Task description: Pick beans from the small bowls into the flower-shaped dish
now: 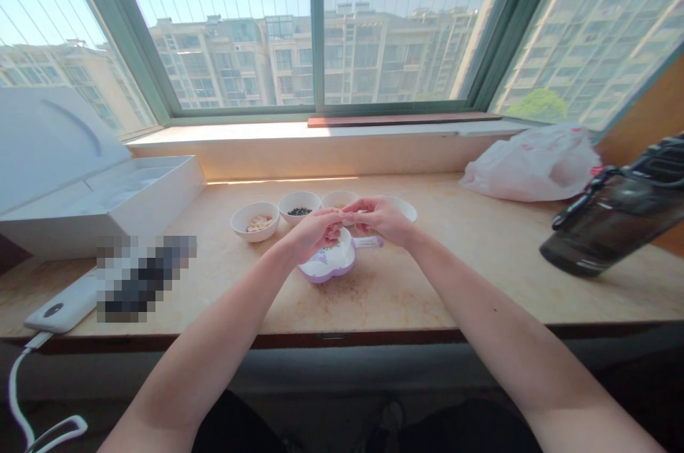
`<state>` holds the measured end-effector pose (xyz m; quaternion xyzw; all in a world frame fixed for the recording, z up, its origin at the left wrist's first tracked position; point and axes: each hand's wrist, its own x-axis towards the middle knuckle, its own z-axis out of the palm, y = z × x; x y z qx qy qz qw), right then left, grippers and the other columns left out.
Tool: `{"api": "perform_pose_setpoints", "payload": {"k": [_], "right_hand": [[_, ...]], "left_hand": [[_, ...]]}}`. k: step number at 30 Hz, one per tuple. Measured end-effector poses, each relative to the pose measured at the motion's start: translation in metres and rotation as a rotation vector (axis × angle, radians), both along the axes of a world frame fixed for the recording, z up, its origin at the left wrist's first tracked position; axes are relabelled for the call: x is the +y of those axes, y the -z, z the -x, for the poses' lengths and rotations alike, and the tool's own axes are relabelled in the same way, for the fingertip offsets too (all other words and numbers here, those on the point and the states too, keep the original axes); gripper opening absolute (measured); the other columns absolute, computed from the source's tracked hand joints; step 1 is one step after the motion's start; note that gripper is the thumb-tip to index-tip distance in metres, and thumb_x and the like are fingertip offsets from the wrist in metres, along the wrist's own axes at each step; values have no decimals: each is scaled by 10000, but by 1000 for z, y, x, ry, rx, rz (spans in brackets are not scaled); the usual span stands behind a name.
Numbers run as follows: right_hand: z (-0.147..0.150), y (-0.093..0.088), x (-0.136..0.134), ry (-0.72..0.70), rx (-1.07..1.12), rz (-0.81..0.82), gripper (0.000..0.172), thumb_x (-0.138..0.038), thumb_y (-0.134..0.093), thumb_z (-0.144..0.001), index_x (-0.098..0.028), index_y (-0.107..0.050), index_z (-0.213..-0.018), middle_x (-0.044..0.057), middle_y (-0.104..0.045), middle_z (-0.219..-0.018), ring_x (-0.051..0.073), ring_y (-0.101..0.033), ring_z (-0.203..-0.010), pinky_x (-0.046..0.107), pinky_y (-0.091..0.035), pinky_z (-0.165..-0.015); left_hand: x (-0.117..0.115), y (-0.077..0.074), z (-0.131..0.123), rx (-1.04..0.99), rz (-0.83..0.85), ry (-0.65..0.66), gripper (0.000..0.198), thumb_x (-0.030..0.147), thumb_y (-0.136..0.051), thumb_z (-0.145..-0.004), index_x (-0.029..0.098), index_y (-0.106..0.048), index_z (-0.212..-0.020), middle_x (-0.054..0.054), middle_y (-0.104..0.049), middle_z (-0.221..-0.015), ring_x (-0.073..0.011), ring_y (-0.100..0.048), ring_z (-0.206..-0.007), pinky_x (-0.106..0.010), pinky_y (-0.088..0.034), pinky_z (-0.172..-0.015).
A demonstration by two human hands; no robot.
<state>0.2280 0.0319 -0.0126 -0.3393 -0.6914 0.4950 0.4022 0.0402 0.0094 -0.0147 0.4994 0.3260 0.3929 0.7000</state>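
Observation:
Both hands meet above a purple and white bowl (327, 269) with a lobed rim and a flat handle (370, 243). My left hand (318, 231) has its fingers curled and pressed together; what they hold, if anything, is too small to tell. Fingertips of my right hand (380, 216) are pinched against the left fingertips. Small bits lie inside the purple bowl. Behind the hands stand a white bowl of pale pieces (255, 232), a white bowl of black beans (288, 202), a third white bowl (338, 198) and a white dish (403, 206), both partly hidden.
At left are an open white box (160, 186), a white power bank (64, 307) with a cable (16, 389), and a blurred-out dark object (144, 278). A plastic bag (529, 164) and a dark bottle (603, 218) stand at right. The table edge (342, 339) runs near me.

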Motion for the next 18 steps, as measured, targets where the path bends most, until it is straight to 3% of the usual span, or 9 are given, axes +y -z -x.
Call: {"api": "perform_pose_setpoints", "payload": {"k": [9,18], "right_hand": [[0,5,5,103,-89,-146,437,-585,-783,-716,-172,-766,-861,-27,-550,-565,95,-397,-518,262,-277,-502],[1,2,4,185,-103,-205,368,-582,-644,-851,-214,-642,-854,-28,-558,-656,116,-438,-566,269,-320,-532]], "left_hand": [[0,2,1,-7,10,-68,268,293,-779,-729,166,-547,-768,66,-425,-616,-56,-372,-527,-228,-273,-530],[-2,-6,1,42,-47,-114,303,205,-743,-753,134,-706,-1045,-12,-595,-781,-89,-532,-669,-238,-412,-640]]}}
